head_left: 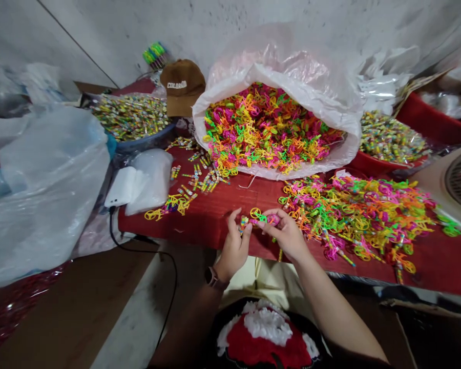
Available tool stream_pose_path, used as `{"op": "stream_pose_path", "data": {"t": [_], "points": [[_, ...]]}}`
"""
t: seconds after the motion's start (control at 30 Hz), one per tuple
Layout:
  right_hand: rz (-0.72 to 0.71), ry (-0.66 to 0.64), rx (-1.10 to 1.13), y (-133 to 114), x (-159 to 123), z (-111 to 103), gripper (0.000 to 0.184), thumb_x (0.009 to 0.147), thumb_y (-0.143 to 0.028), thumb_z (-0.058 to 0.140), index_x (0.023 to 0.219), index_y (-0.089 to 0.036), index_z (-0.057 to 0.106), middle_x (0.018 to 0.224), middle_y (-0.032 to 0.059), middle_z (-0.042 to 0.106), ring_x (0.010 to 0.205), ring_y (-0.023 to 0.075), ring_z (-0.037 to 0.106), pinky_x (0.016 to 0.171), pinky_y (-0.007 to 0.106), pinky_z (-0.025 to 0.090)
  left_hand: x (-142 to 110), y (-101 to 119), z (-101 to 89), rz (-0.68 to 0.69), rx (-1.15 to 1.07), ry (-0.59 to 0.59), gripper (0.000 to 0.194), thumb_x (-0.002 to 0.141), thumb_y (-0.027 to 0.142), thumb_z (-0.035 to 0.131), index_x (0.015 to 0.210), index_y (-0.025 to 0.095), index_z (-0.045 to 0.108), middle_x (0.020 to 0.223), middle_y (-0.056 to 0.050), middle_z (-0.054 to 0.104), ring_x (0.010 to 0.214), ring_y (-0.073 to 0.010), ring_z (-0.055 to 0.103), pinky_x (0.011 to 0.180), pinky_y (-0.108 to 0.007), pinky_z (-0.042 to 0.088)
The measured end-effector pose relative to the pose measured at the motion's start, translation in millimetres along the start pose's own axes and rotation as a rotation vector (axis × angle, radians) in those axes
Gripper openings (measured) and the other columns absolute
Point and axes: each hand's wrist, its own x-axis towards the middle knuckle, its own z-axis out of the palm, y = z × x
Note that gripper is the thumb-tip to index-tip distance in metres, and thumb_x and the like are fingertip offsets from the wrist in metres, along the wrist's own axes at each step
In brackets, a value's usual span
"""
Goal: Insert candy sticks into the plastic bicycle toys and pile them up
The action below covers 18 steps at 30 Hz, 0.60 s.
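The left hand [234,248] and the right hand [286,237] meet low in the middle of the frame, above the near edge of a red table top [200,228]. Both are narrowly closed, their fingertips pinching a small neon plastic toy [258,218] from either side. It shows yellow and green loops and a pink end, though the fingers hide how its parts join. A dark wristwatch [212,277] sits on the left wrist.

Just right of the right hand spreads a loose heap of pink, orange, yellow and green plastic toys [355,215], many with wrapped candy sticks. A few candy sticks and yellow loops [179,197] lie left of the hands.

At top centre, a white plastic sack [276,66] overflows with more neon loops. At upper left, a blue basin [146,137] holds wrapped candy sticks, with a brown cap [182,87] beside it. At right, a red basin [384,161] holds more. A white power bank [121,187] with a black cable [149,248] lies left of the table's near corner, beside a clear plastic bag [46,189].
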Motion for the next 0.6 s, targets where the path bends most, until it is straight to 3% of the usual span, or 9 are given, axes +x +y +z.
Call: {"op": "stream_pose_path", "data": {"t": [0.1, 0.17, 0.3, 0.37, 0.43, 0.53, 0.6], "points": [[0.104, 0.005, 0.166, 4, -10, 0, 0.044, 0.073, -0.049, 0.092, 0.103, -0.023, 0.073, 0.074, -0.0024, 0.069, 0.061, 0.0148, 0.06, 0.06, 0.027, 0.047, 3, -5, -1.7, 0.084, 0.062, -0.099, 0.038, 0.111, 0.037, 0.046, 0.144, 0.018, 0.049, 0.134, -0.016, 0.069, 0.122, -0.0239, 0.069, 0.103, -0.036, 0.053], [0.09, 0.046, 0.197, 6, -16, -1, 0.042, 0.076, -0.049, 0.09, 0.105, -0.023, 0.075, 0.077, -0.0014, 0.071, 0.063, 0.0147, 0.061, 0.061, 0.027, 0.048, 2, -5, -1.3, 0.13, 0.107, -0.125, 0.03, 0.111, 0.034, 0.046, 0.133, 0.018, 0.056, 0.128, -0.015, 0.073, 0.119, -0.0245, 0.072, 0.102, -0.036, 0.054], [-0.131, 0.212, -0.065, 11, -28, -4, 0.032, 0.09, -0.043, 0.081, 0.116, -0.025, 0.076, 0.102, 0.0048, 0.077, 0.086, 0.0199, 0.071, 0.08, 0.034, 0.057, -2, 3, 4.3, 0.182, 0.262, -0.092, 0.024, 0.11, 0.03, 0.047, 0.129, 0.018, 0.057, 0.12, -0.014, 0.076, 0.107, -0.0249, 0.076, 0.09, -0.034, 0.057], [-0.259, 0.274, -0.225, 14, -32, -5, 0.031, 0.095, -0.038, 0.075, 0.124, -0.026, 0.075, 0.121, 0.0081, 0.077, 0.106, 0.0242, 0.071, 0.097, 0.039, 0.056, -4, 5, 7.4, 0.227, 0.352, -0.082, 0.024, 0.109, 0.027, 0.047, 0.129, 0.019, 0.057, 0.117, -0.015, 0.077, 0.103, -0.0257, 0.077, 0.086, -0.034, 0.058], [-0.32, 0.318, -0.29, 16, -34, -5, 0.033, 0.096, -0.036, 0.072, 0.128, -0.026, 0.073, 0.127, 0.0092, 0.075, 0.114, 0.0259, 0.07, 0.103, 0.041, 0.054, -5, 6, 10.0, 0.305, 0.446, -0.064, 0.025, 0.108, 0.024, 0.047, 0.13, 0.018, 0.056, 0.113, -0.015, 0.078, 0.1, -0.027, 0.077, 0.084, -0.035, 0.058], [-0.177, 0.3, -0.136, 16, -32, -5, 0.036, 0.092, -0.039, 0.075, 0.125, -0.024, 0.072, 0.098, 0.0057, 0.077, 0.084, 0.0215, 0.071, 0.08, 0.036, 0.058, -7, 2, 13.0, 0.45, 0.582, -0.003, 0.028, 0.104, 0.018, 0.047, 0.131, 0.016, 0.055, 0.102, -0.014, 0.077, 0.089, -0.0275, 0.076, 0.078, -0.036, 0.056], [-0.047, 0.249, 0.01, 14, -30, -5, 0.04, 0.088, -0.042, 0.079, 0.122, -0.022, 0.072, 0.077, -0.0005, 0.07, 0.065, 0.0171, 0.064, 0.064, 0.031, 0.054, -10, 0, 14.6, 0.526, 0.648, 0.039, 0.031, 0.101, 0.013, 0.045, 0.13, 0.016, 0.056, 0.095, -0.012, 0.076, 0.081, -0.0259, 0.073, 0.074, -0.036, 0.054]]}}
